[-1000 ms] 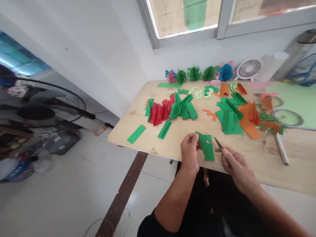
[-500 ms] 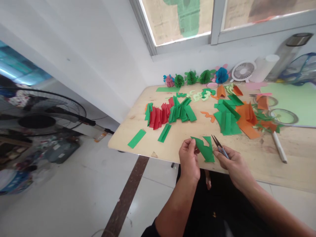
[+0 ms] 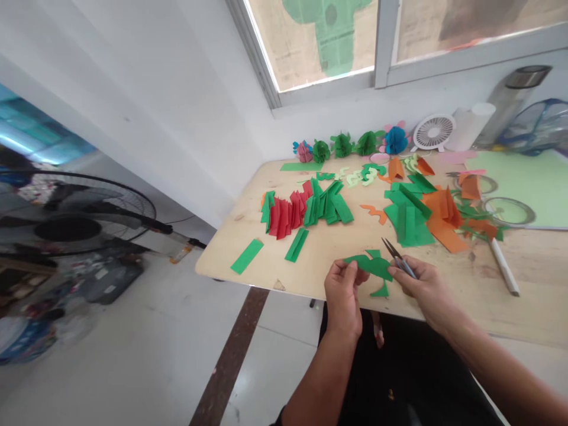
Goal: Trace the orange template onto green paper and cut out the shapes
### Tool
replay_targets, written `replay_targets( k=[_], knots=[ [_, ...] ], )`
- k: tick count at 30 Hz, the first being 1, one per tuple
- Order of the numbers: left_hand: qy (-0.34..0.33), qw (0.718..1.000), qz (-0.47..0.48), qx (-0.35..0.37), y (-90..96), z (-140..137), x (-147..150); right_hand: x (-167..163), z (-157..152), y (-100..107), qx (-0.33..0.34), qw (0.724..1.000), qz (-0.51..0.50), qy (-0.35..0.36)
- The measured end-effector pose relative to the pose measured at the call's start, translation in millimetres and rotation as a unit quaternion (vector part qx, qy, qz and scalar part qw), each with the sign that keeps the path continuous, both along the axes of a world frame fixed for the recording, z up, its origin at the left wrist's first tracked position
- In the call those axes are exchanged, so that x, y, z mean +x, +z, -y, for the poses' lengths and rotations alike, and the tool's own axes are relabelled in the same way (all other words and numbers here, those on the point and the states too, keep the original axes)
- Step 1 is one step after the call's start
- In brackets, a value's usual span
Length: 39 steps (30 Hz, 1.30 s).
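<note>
A cut piece of green paper (image 3: 375, 266) with a curved outline is pinched at its left end by my left hand (image 3: 344, 287), near the table's front edge. My right hand (image 3: 421, 284) is closed round a small pair of scissors (image 3: 398, 257), blades pointing up and away to the left. Its fingertips also touch the right end of the green paper. Below the paper lies a small green scrap (image 3: 380, 290), and another green bit shows just behind it.
Folded red paper (image 3: 286, 216) and green paper (image 3: 328, 201) lie mid-table. To the right are green sheets (image 3: 408, 216), orange sheets (image 3: 446, 222), tape rolls (image 3: 510, 211) and a white stick (image 3: 504, 267). Paper figures (image 3: 342, 145) and a small fan (image 3: 433, 132) stand along the wall.
The green paper has turned flatter, its cut-out shape separating from scraps now lying on the table. My right fingers have come onto its right end, with the scissors still in that hand.
</note>
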<state>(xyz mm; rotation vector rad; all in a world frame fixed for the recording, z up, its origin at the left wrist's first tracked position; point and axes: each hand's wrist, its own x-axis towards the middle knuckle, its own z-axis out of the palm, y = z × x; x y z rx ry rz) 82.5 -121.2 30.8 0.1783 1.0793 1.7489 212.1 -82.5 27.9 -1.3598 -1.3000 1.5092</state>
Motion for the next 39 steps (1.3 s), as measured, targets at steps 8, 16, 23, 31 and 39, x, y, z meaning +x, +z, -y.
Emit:
replay_targets(
  k=[8,16,23,31,39],
  knots=[
    [-0.096,0.995,-0.036,-0.018,2.3,8,1,0,-18,10,0.000,0.999,0.008,0.043],
    [0.001,0.999,-0.013,-0.030,9.7,-4,1,5,7,11,-0.045,0.990,-0.130,-0.004],
    [0.021,1.000,0.015,-0.007,18.2,-7,3,3,30,4,-0.088,0.988,-0.129,-0.001],
    [-0.001,0.999,0.039,-0.002,25.2,-5,4,-3,30,4,-0.112,0.985,-0.127,0.016],
    [-0.023,0.999,0.038,0.002,24.4,-3,4,-3,27,8,-0.096,0.987,-0.121,0.037]
  ],
)
